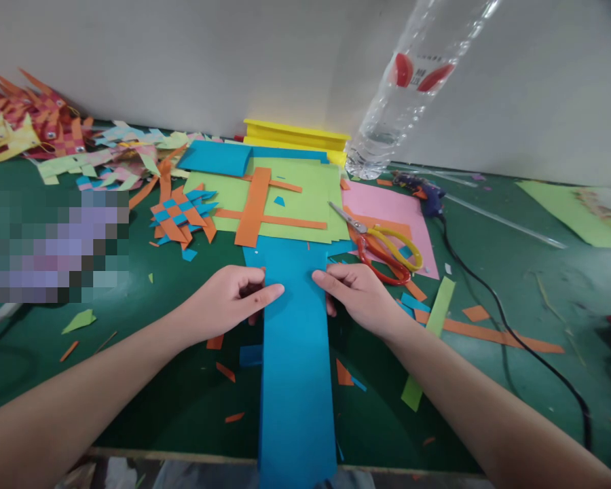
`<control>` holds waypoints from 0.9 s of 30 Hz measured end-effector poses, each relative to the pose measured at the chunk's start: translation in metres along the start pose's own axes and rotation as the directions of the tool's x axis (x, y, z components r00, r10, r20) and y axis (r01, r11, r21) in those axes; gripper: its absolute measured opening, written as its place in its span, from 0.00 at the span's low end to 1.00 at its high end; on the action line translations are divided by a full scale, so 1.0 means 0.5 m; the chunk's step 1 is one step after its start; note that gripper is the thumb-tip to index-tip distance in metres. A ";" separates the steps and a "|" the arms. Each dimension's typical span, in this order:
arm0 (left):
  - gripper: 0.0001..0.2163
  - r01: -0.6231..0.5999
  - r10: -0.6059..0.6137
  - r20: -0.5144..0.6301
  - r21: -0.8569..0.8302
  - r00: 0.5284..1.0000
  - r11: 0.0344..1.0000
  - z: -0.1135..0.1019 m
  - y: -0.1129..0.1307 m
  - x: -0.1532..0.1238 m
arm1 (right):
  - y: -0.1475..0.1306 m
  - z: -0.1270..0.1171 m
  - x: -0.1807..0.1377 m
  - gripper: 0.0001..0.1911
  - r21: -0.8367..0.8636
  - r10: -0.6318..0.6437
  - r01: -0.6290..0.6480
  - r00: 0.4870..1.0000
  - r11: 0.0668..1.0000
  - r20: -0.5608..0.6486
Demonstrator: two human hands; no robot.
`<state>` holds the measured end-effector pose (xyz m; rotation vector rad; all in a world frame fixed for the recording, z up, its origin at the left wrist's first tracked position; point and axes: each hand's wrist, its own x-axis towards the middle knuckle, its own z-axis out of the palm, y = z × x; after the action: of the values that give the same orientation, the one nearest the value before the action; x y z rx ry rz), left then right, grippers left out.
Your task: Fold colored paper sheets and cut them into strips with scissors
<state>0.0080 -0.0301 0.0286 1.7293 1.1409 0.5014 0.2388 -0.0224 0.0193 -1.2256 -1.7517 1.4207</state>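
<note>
A long strip of folded blue paper (298,353) runs from the middle of the green table past its front edge. My left hand (234,299) pinches its left side, thumb on top and fingers beneath. On the opposite side my right hand (356,295) grips the same paper, its thumb lying on the edge. Just beyond lie light green sheets (305,183) with orange strips (254,207) on them. A pair of scissors (392,255) with red and yellow handles rests beside my right hand. Left of the sheets sits a woven orange and blue paper piece (183,214).
A clear plastic bottle (407,102) stands by the wall. A glue gun (425,193) trails a black cord across the right side. Woven paper fish (45,122) are heaped at the back left. Paper scraps (227,371) litter the table (153,401) near its front edge.
</note>
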 end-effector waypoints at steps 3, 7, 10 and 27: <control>0.22 -0.003 0.002 0.021 0.035 1.000 0.999 0.001 0.001 0.000 | 0.000 0.000 0.000 0.27 -0.008 -0.007 0.007 1.000 1.000 -0.018; 0.22 -0.009 0.008 0.029 0.035 1.000 0.999 0.000 0.005 0.003 | -0.001 0.001 -0.001 0.27 -0.026 -0.014 0.013 0.999 1.000 -0.051; 0.22 -0.007 0.007 0.018 0.045 1.000 0.999 -0.001 0.005 0.002 | -0.002 0.001 -0.002 0.27 -0.020 0.004 -0.005 0.999 1.000 -0.048; 0.22 0.003 -0.003 -0.040 0.002 0.999 1.000 -0.003 0.000 0.001 | 0.006 -0.003 0.002 0.24 -0.058 -0.061 0.062 0.998 0.996 0.017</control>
<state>0.0069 -0.0290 0.0295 1.7265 1.1723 0.5350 0.2404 -0.0210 0.0168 -1.1836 -1.8367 1.3563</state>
